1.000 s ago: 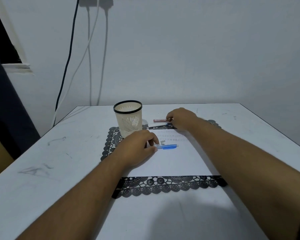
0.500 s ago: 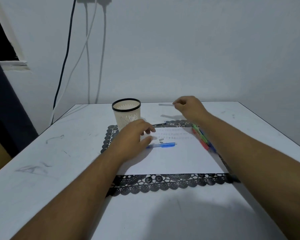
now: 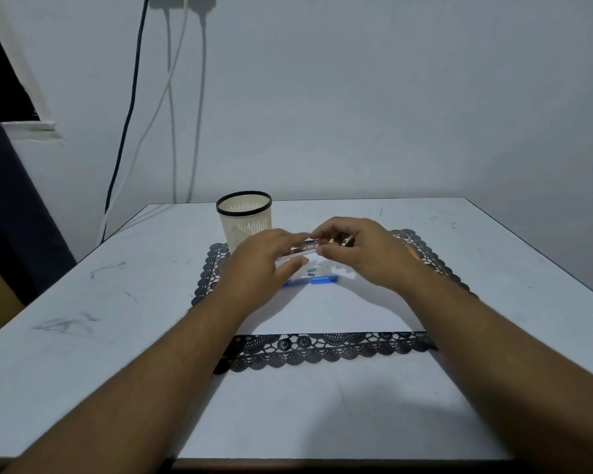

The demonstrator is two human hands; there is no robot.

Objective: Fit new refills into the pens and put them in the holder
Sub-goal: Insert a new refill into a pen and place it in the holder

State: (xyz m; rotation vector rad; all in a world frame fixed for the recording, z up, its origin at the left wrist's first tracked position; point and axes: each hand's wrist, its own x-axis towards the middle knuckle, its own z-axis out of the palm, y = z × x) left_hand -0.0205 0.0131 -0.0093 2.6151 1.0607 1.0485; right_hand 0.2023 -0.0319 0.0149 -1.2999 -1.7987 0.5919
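Both hands are up over the middle of the mat, close together, and they share 1 thing. The left hand (image 3: 261, 265) comes in from 8 o'clock and pinches one end of a clear pen (image 3: 305, 248) with its fingers and thumb. The right hand (image 3: 360, 251) comes in from 4 o'clock and its curled fingers grip the other end. The pen is held flat in the air, between the 2 hands, just above the white paper (image 3: 329, 309). It looks like the person is about to pull or twist the pen open, but the picture is too blurry there to tell if it is open yet. A blue pen (image 3: 314, 280) lies on the paper at 6 o'clock from the held pen, and some tiny gray bits (image 3: 311, 268) sit just beside it. The holder (image 3: 243, 217) is a cream cup with a black rim, standing at 10 o'clock from the hands on the corner of the black lace mat (image 3: 322, 350), which lies on the white table (image 3: 83, 336). I cannot see if anything is in it. What could go wrong: a hard tug could make a small part or spring pop out and roll off the table. A low wrist could also bump the tiny bits and scatter them.
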